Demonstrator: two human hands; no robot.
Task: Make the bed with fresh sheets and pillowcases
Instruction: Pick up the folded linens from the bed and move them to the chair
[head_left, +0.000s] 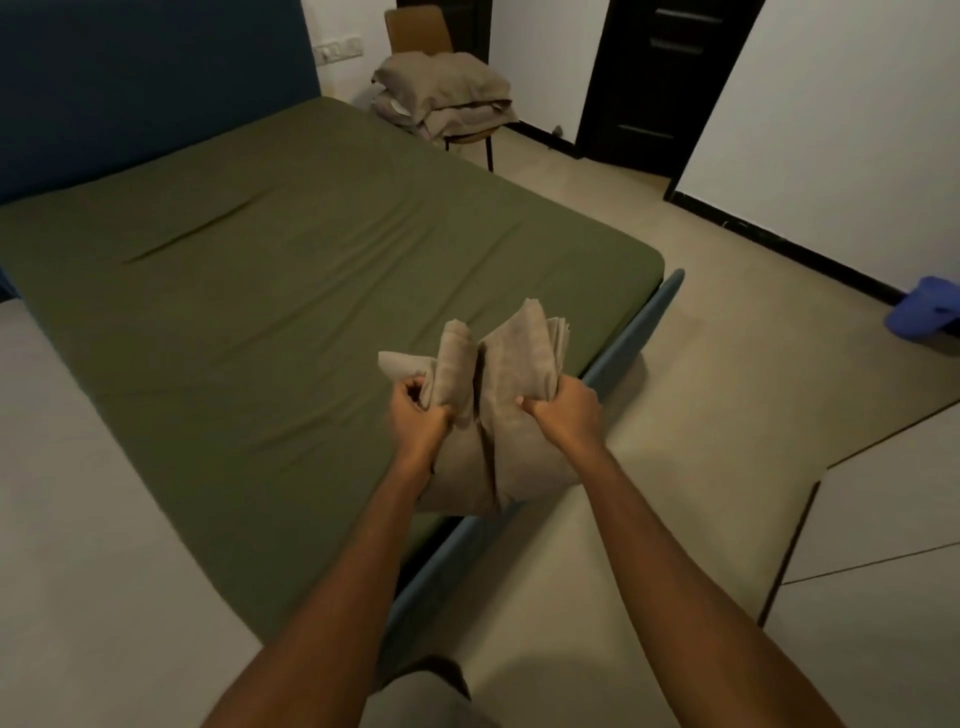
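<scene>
- The left hand (421, 415) is curled into a fist round a bunched fold of the folded beige linen (506, 364). The thumb is on top and the fingers are wrapped underneath.
- The right hand (563, 410) grips the other half of the same linen, with fingers closed tight and knuckles up. It is just beside the left hand, with a crease of cloth between the two.
- The linen is off the bed, held in the air over the near corner of the mattress. Its upper layers fan upward above the hands, and its lower part hangs down between the forearms.
- I cannot tell whether it is a sheet or a pillowcase.
- The bed (618, 364) shows a blue-grey frame rail along its right side, and a green fitted sheet (311, 249) is stretched over the mattress. The sheet has a few shallow wrinkles and one long crease towards the headboard (156, 78).
- The rounded far-right corner of the mattress sits just inside the frame rail.
- Open floor (727, 374) runs along the right side of the bed as far as the dark skirting of the wall.
- Pale floor also shows on the left of the bed.
- A chair (415, 26) stands at the far corner beside the bed, with stacked pillows (447, 88) on it.
- A dark door (660, 78) is beyond the chair.
- A blue bin (930, 306) stands by the right wall, well apart from the bed.
</scene>
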